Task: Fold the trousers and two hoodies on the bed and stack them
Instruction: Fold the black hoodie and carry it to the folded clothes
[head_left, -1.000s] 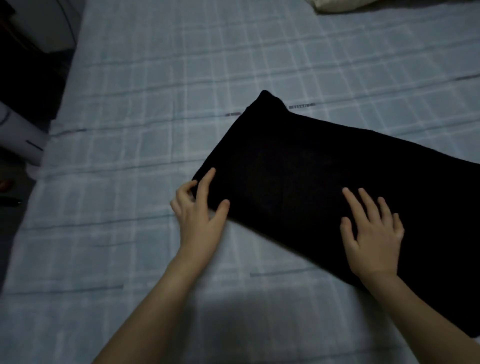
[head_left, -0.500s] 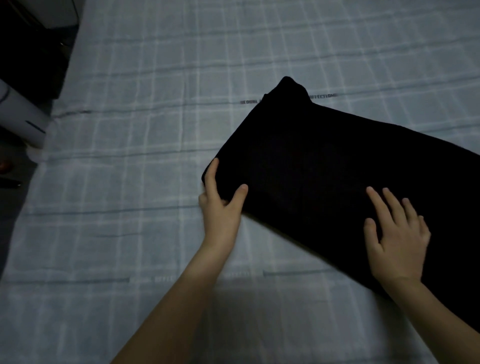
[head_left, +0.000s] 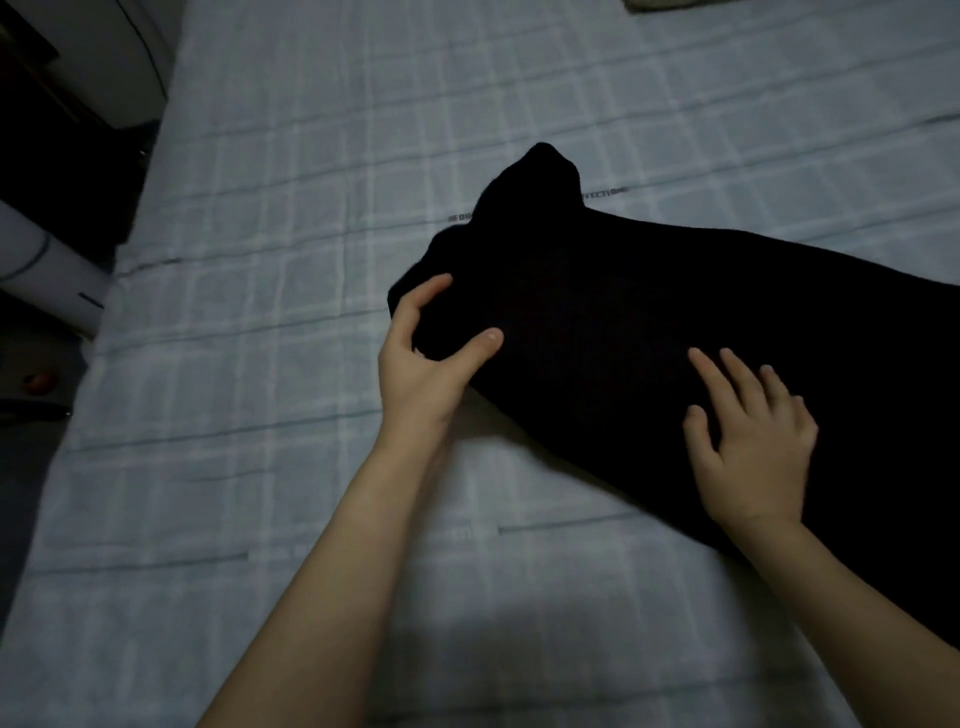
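Leaving open bed (head_left: 260, 364) leftward, the black garment (head_left: 649, 312) lies under my flat right hand (head_left: 753, 447); my left hand (head_left: 421, 374) grips its end.

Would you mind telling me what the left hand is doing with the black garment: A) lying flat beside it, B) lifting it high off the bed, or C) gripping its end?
C: the left hand has thumb and fingers curled round the end of the black garment, while the right hand rests flat on it.
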